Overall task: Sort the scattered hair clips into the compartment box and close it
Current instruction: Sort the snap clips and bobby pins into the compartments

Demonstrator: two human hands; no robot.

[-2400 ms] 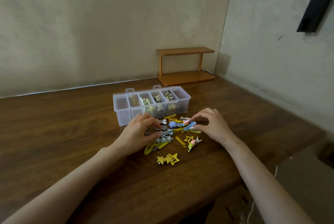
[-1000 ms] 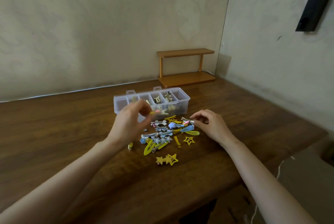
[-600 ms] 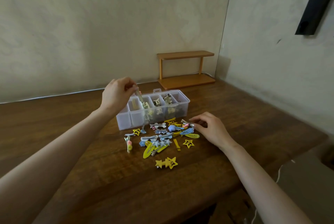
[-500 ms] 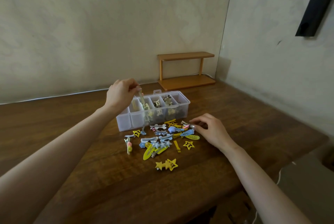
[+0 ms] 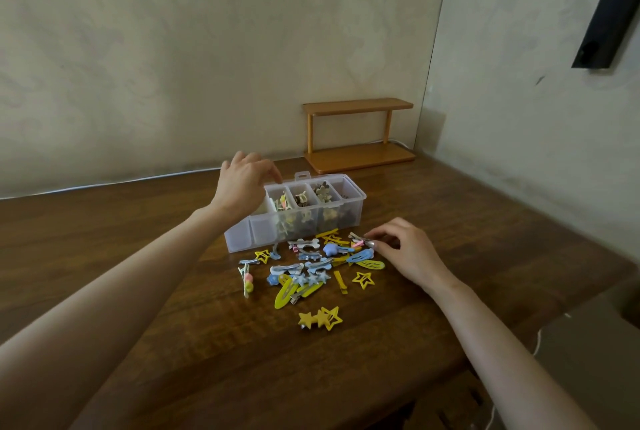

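Note:
A clear plastic compartment box [image 5: 358, 201] stands open on the wooden table, with several clips in its middle and right compartments. My left hand [image 5: 242, 183] hovers over the box's left compartments, fingers spread and holding nothing. In front of the box lies a scattered pile of hair clips [image 5: 311, 268] in yellow, blue and silver. A yellow double-star clip [image 5: 320, 318] lies nearest to me. My right hand [image 5: 405, 251] rests at the pile's right edge, thumb and forefinger pinched on a small pink and silver clip [image 5: 360, 241] that still lies on the table.
A small two-tier wooden shelf [image 5: 358, 131] stands against the back wall behind the box. A black object [image 5: 609, 13] hangs on the right wall. The table's front right edge [image 5: 519, 336] runs close to my right forearm.
My left hand lifted a clip from the pile, carried it over the box's left compartments and opened; its fingers are now empty. My right hand stayed at the pile's right edge.

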